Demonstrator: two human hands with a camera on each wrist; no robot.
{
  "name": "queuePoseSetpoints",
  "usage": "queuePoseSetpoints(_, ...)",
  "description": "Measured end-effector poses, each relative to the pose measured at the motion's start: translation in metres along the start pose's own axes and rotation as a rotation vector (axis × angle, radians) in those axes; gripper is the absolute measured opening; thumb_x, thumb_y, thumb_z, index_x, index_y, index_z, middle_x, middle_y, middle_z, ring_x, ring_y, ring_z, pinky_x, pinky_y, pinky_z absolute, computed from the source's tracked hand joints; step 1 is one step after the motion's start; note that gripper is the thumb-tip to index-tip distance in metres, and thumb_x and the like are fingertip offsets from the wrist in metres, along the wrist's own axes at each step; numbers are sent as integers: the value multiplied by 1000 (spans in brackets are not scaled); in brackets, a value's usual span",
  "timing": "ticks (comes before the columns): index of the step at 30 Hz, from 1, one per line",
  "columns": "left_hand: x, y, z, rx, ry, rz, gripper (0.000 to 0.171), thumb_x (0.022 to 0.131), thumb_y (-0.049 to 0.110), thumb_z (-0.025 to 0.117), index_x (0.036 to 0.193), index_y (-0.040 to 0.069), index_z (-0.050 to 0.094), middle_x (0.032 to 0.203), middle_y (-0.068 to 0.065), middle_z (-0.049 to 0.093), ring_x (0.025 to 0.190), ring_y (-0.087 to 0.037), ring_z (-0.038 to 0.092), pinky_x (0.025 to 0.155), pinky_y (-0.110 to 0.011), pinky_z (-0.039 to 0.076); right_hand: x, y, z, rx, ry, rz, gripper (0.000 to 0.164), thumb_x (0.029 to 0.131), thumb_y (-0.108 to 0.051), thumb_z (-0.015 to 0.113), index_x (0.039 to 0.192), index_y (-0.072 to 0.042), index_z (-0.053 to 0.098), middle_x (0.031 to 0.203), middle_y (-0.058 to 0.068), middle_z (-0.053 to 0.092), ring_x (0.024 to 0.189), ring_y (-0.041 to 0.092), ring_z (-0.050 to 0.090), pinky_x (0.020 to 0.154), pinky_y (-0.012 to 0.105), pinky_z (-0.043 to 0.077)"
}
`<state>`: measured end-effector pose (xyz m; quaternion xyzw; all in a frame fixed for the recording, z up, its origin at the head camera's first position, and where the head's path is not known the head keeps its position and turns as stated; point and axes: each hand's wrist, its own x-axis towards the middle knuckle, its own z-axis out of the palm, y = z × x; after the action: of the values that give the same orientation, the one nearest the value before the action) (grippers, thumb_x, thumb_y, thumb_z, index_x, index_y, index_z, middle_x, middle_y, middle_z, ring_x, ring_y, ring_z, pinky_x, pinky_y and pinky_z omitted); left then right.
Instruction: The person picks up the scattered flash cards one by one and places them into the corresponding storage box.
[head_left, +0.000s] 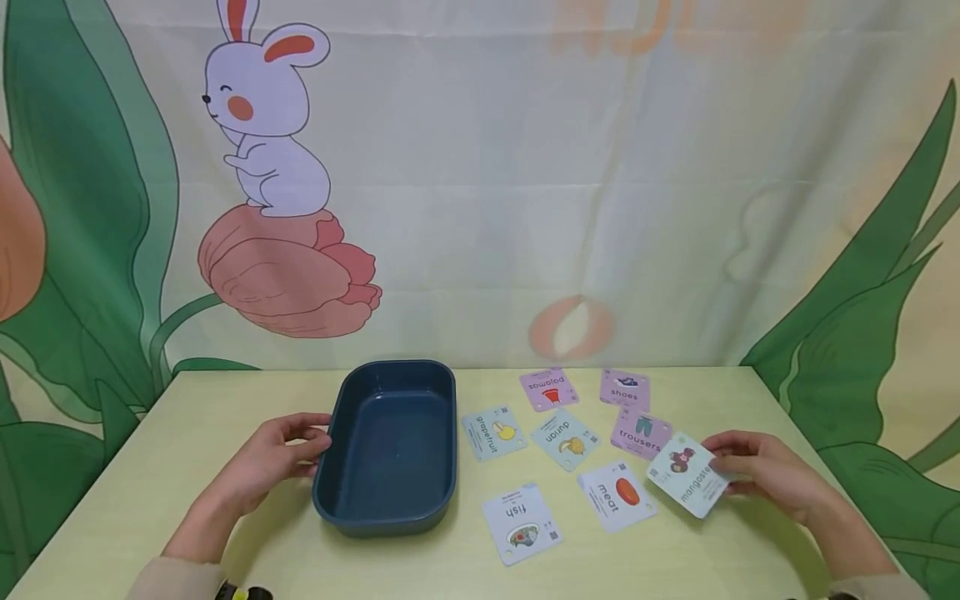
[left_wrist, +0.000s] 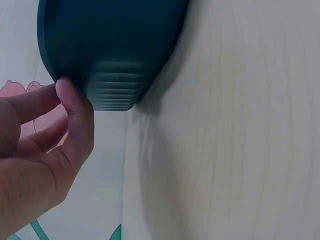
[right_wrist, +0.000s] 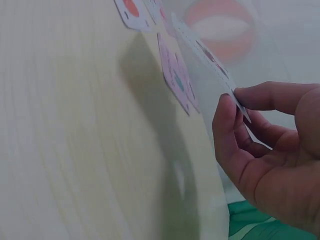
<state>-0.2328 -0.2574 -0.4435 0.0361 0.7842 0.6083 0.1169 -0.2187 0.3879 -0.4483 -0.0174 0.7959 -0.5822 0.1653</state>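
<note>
A dark blue plastic bin (head_left: 397, 523) stands on the table, with nothing inside. My left hand (head_left: 283, 457) pinches its left rim; the left wrist view has the thumb (left_wrist: 75, 100) against the bin's outer wall (left_wrist: 112, 50), close to the rim. Between thumb and fingers, my right hand (head_left: 772, 475) holds a mangosteen card (head_left: 686, 475) by its edge, raised and tilted above the table. In the right wrist view this card (right_wrist: 212, 65) appears nearly edge-on. It partly covers the purple trousers card (head_left: 637, 429) in the head view. Just left of it lies a meat card (head_left: 617, 496).
Between bin and right hand lie a fish card (head_left: 521, 525), a grapefruit card (head_left: 495, 433), a durian card (head_left: 566, 439), a pajamas card (head_left: 550, 388) and a shoes card (head_left: 625, 390). Behind the table (head_left: 360, 575) hangs a printed cloth (head_left: 465, 183) with a rabbit and flowers.
</note>
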Motion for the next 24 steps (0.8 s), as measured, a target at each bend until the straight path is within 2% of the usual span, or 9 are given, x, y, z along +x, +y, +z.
queuePoseSetpoints(14,5,-1,-4,-22,-15,-58,51,104,8,60,147,-11,41,111,-17,55,85,-22,61,74,-31,60,14,-32,32,43,4,-54,37,97,-4,66,127,13,54,114,13,62,96,24,64,77,38,60)
queuePoseSetpoints(24,6,-3,-5,-31,-26,-56,51,104,8,59,147,-12,40,111,-16,56,86,-21,61,73,-31,60,32,-50,69,68,25,-93,38,96,-3,65,129,13,52,113,16,59,95,26,64,77,35,61)
